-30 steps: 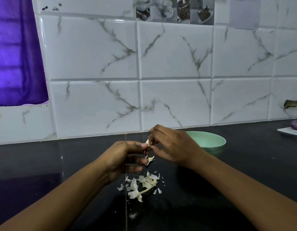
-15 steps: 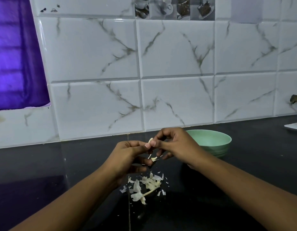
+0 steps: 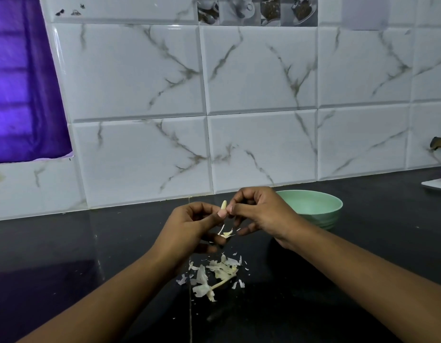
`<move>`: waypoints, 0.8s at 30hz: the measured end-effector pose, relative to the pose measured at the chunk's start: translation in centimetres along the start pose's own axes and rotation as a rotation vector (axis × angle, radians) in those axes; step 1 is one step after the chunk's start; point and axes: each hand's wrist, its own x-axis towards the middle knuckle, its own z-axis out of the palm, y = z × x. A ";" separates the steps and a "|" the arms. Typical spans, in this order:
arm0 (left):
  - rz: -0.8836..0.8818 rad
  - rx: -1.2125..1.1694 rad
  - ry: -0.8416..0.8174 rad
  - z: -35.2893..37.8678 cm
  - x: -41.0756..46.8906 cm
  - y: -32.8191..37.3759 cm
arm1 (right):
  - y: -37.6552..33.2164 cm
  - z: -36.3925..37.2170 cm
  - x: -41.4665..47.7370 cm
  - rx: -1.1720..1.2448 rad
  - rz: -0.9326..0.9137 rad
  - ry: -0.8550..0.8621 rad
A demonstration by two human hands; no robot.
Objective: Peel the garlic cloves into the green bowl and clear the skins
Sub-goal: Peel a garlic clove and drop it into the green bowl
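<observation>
Two hands meet above your dark desk (image 3: 66, 256). Your left hand (image 3: 189, 226) and right hand (image 3: 259, 211) pinch one pale garlic clove (image 3: 223, 204) between their fingertips, loose skin hanging just below. Peeled skins (image 3: 214, 276) lie scattered on the desk beneath. Behind your right hand sits the green bowl (image 3: 313, 206).

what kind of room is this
Most likely a home kitchen. A dark polished stone countertop runs below a white marble-patterned tile backsplash, some tiles picturing cups. A pale green round bowl sits beside a pile of papery garlic skins.
</observation>
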 end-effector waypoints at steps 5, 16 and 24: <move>0.055 -0.011 0.015 -0.3 0.2 0.1 | 0.0 0.1 -0.1 -0.022 0.005 -0.030; 0.031 -0.136 0.122 -0.5 0.7 -0.2 | 0.3 0.0 0.0 -0.109 0.105 -0.106; 0.024 -0.111 0.103 -0.7 0.5 -0.1 | 0.3 -0.3 -0.3 -0.243 0.166 -0.321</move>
